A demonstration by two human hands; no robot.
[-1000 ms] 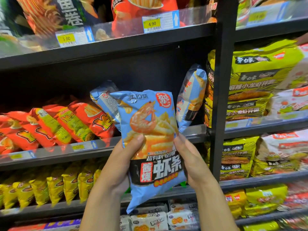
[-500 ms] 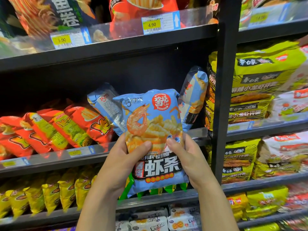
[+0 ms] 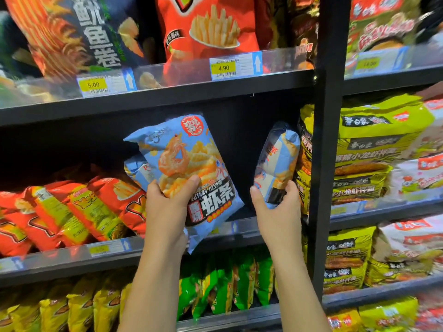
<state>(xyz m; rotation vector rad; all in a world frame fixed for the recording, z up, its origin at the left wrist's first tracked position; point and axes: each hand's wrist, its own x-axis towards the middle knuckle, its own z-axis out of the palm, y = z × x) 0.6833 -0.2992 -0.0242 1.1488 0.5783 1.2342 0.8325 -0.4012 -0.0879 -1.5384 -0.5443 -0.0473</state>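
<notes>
**Two blue snack bags, one per hand**

Left hand [image 3: 167, 207] has the blue shrimp bag [image 3: 189, 161] grabbed by its lower half, thumb across the front and the rest of the fingers tucked behind. The bag's top leans left, and it's held up well left of the black post [image 3: 327, 152]. Right hand [image 3: 275, 212] is wrapped round the bottom of a second blue bag [image 3: 278, 161], which stands edge-on just left of the post. Red bags [image 3: 96, 207] sit further left, and yellow-green packs [image 3: 374, 149] are right of the post.
</notes>
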